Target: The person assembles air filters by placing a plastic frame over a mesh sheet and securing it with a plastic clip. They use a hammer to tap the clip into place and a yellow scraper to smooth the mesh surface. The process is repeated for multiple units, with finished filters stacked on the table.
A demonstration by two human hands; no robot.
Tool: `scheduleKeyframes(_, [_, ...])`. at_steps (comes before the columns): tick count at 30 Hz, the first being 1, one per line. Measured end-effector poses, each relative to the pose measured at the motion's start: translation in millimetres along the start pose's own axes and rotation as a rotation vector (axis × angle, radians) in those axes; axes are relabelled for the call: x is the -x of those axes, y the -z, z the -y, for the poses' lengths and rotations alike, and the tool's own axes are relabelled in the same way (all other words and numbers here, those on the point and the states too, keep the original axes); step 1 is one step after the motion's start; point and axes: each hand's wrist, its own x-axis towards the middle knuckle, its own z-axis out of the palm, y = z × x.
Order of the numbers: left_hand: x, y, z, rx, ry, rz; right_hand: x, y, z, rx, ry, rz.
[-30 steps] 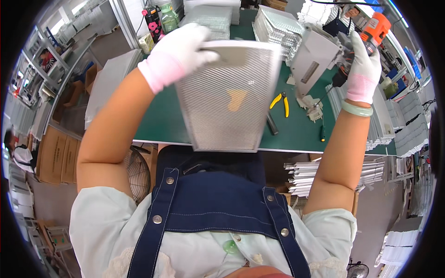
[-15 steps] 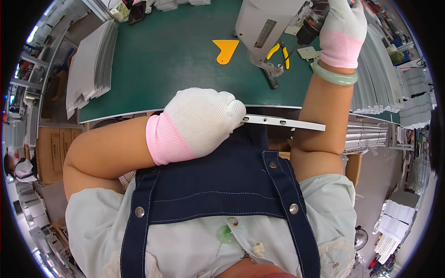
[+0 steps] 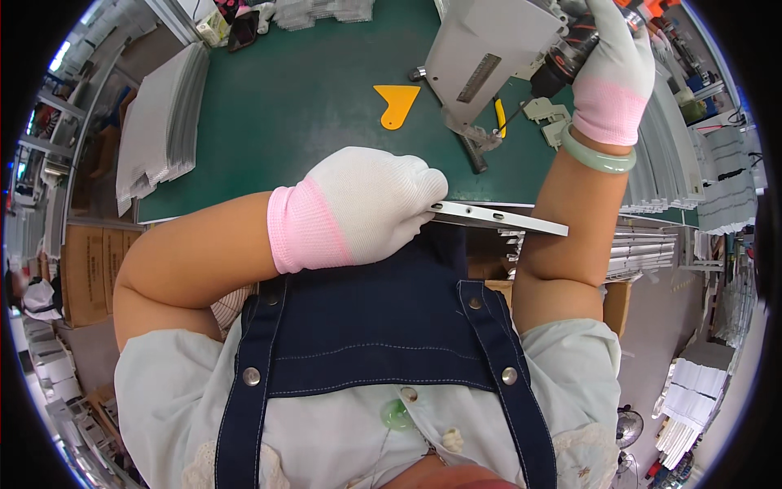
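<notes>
My left hand, in a white knit glove with a pink cuff, is closed on one end of a narrow white metal strip with slots along it. The strip's free end reaches right, in front of my right forearm. At the upper right, my gloved right hand is wrapped around a dark power screwdriver with orange parts. Its long thin bit points down and left, close to the lower front of a grey boxy machine. Whether the bit touches the machine, I cannot tell.
On the green table lies a yellow scraper. Yellow-handled pliers are partly hidden behind the machine. Light green plastic parts sit beside my right wrist. Stacks of pale panels stand at the left and right edges.
My left hand has shifted slightly up and right, and the strip slopes more downward. My right hand and the screwdriver are a little lower and further right. The machine appears further right, hiding more of the pliers.
</notes>
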Motion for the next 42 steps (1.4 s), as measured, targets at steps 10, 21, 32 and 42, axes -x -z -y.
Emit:
scheduleKeyframes(10, [-20,8,17,-0.066,0.032,-0.025,-27,-13,67,-0.325,0.158,0.130])
scheduleKeyframes(21, [-34,19,21,-0.143,0.131,0.064,-29,-38,99,-0.395,0.012,0.091])
scheduleKeyframes(32, [-36,11,29,-0.161,0.086,0.024,-23,-38,100,-0.345,0.028,0.217])
scheduleKeyframes(42, [-42,4,20,-0.207,0.020,-0.048,-27,-38,55,-0.310,-0.205,0.428])
